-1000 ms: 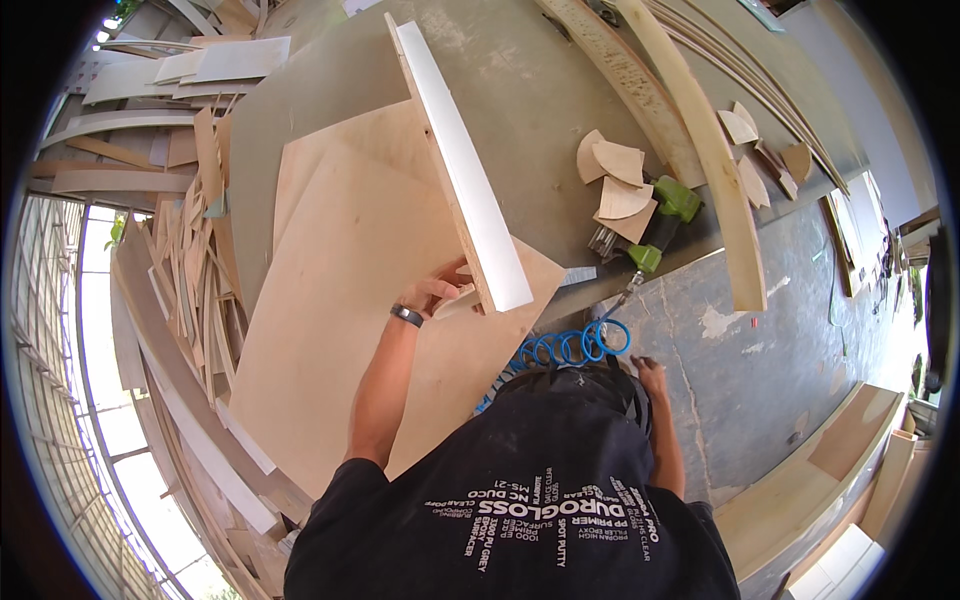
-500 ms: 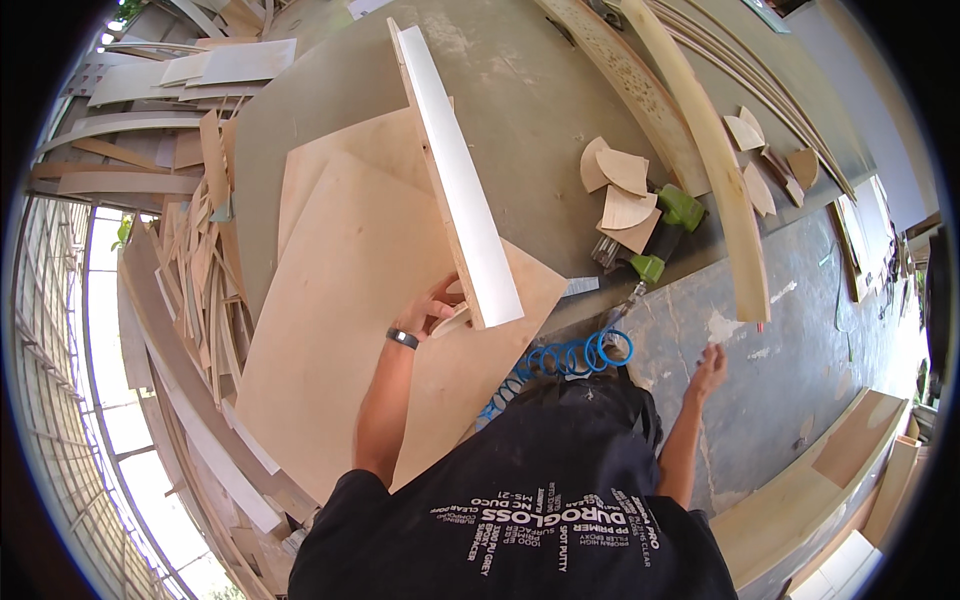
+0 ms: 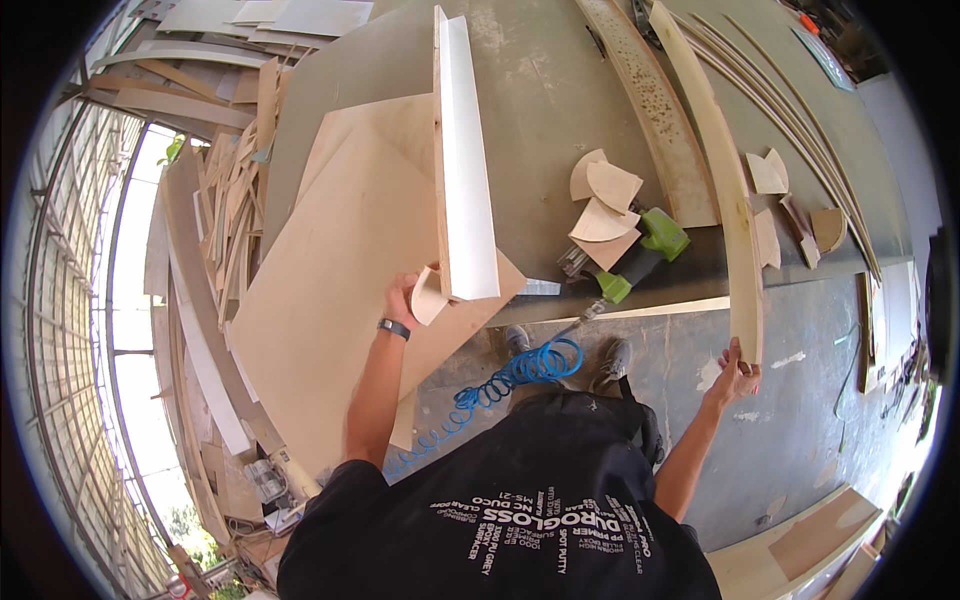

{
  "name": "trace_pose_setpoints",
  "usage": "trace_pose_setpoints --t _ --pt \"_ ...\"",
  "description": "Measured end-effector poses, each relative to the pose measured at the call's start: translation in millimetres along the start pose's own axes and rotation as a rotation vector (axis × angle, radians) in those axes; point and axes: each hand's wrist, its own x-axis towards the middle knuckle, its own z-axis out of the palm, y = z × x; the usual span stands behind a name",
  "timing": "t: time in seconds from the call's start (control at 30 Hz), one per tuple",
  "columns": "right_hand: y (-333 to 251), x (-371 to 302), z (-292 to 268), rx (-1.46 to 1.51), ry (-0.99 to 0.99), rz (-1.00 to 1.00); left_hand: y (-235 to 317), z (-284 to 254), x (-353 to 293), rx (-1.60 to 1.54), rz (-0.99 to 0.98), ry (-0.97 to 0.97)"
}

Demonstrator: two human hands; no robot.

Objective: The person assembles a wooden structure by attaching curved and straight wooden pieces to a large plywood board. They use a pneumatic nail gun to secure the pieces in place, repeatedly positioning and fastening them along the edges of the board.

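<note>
My left hand, with a dark band at the wrist, is closed at the near end of a long white-faced board. A quarter-round plywood piece is gripped there, against the board's edge; whether the two are joined I cannot tell. Over on the right, my right hand pinches the near end of a long, slightly curved wooden strip, which reaches far across the table. Between the hands lie several more quarter-round pieces beside a green and black nail gun.
Large plywood sheets lie beneath my left arm. A coiled blue air hose hangs near my feet. Perforated board, thin strips and loose wedge pieces lie at far right; scrap wood is piled left.
My right hand has moved from free air onto the strip's near end. The white-faced board has turned more upright in view, and the quarter-round piece in my left hand now shows its flat face.
</note>
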Motion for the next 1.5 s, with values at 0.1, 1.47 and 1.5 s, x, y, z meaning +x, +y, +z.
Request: trace_pose_setpoints --t 0.1,1.47,1.5 --pt "1 30 -4 -0.076 -0.015 -0.038 -12 32 8 0.076 0.067 0.068" --pt "231 62 -115 -0.399 -0.784 0.331 -37 179 -20 -0.355 0.238 -0.319" --pt "245 46 -120 -0.425 -0.843 0.372 -36 193 -11 -0.304 0.223 -0.338"
